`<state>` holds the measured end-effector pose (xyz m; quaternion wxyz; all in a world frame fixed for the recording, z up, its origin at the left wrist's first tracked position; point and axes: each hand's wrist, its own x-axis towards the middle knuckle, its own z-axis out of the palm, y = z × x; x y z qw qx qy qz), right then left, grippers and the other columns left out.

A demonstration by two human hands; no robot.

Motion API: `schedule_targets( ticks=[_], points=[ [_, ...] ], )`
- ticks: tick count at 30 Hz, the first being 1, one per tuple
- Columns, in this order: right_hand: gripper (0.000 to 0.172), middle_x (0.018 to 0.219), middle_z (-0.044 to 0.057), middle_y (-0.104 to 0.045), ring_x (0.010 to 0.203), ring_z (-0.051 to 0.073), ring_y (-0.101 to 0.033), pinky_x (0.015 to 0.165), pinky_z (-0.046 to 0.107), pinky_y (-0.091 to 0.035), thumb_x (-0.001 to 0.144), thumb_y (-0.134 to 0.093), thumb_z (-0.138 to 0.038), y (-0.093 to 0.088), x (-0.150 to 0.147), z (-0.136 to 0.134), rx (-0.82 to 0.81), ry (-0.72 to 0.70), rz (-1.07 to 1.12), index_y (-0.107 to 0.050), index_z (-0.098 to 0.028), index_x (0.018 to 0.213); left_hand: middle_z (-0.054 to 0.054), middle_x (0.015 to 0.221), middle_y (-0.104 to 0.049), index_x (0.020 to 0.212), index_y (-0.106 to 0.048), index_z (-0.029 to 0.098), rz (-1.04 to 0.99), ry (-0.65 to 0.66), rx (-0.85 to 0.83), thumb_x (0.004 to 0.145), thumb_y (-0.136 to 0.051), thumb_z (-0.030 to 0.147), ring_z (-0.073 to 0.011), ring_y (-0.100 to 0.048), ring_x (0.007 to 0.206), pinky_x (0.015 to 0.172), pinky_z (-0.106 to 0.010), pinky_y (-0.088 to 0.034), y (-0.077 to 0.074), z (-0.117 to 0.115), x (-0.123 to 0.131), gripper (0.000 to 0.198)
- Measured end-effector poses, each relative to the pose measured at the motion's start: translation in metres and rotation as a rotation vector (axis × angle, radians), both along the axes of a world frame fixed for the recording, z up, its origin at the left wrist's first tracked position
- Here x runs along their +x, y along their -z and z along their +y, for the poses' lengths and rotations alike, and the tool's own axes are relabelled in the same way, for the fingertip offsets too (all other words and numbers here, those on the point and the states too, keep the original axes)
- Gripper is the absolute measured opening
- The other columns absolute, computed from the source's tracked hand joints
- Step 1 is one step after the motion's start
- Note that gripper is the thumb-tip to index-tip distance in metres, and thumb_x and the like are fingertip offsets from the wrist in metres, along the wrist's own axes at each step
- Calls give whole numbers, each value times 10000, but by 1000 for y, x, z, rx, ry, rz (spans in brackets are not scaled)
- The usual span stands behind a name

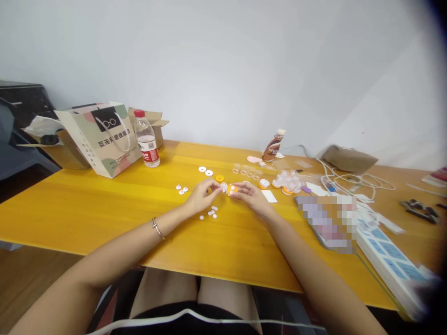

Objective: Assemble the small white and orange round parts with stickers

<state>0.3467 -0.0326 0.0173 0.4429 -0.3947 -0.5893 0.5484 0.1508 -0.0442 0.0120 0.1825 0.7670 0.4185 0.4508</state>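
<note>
My left hand [202, 195] pinches a small white round piece with a toothed-looking edge [224, 187]. Right beside it, my right hand [253, 199] grips an orange disc with white spots [231, 189] between thumb and fingers. The two pieces nearly meet; whether they touch I cannot tell. Behind my hands lie an orange disc [220, 178] and two white rings [202, 169]. Several small white discs [212, 212] are scattered in front of my left hand, and small white stemmed pieces [181, 191] lie to its left.
Clear plastic rings [246, 170], a white-lidded round container [263, 184] and a cluster of clear cups [288, 180] are beyond my right hand. A phone [324, 223] and long white box [387, 256] lie right. A water bottle [146, 144], paper bag [104, 139] and brown bottle [273, 146] stand behind.
</note>
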Motion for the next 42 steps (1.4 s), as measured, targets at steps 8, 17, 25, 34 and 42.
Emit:
schedule_targets(
  ticks=[8, 17, 25, 34, 42],
  points=[
    [394, 733, -9, -664, 689, 139, -642, 788, 332, -494, 533, -762, -281, 3, 27, 24, 75, 351, 249, -571, -198, 867, -72, 994, -603, 981, -578, 172, 439, 168, 133, 822, -466, 237, -194, -535, 953, 851, -317, -414, -7, 45, 50, 205],
    [430, 806, 1, -651, 754, 162, -634, 801, 359, -476, 536, -745, -290, 8, 31, 29, 138, 352, 173, -539, -222, 907, -135, 933, -600, 884, -571, 124, 457, 108, 41, 803, -479, 229, -238, -562, 880, 798, -348, -434, 12, 82, 96, 162],
    [435, 794, -3, -637, 748, 144, -618, 790, 331, -460, 555, -740, -309, 1, 22, 18, 154, 363, 165, -543, -216, 931, -103, 1023, -587, 1060, -519, 152, 62, 29, -165, 748, -578, 259, -220, -536, 934, 824, -370, -424, 1, 60, 65, 335],
    [390, 753, 8, -636, 725, 141, -607, 772, 315, -461, 574, -729, -307, -5, -19, -12, 84, 123, 31, -555, -194, 903, -85, 1061, -591, 1113, -542, 200, -529, 447, -634, 756, -603, 279, -159, -584, 901, 814, -300, -447, -11, 13, -17, 371],
    [363, 754, 9, -618, 711, 127, -594, 765, 301, -474, 581, -722, -315, 1, -28, -18, 101, 111, -4, -547, -199, 878, -81, 1152, -567, 1111, -545, 214, -392, 429, -507, 765, -602, 297, -175, -561, 992, 874, -311, -434, -13, 3, -24, 360]
  ],
)
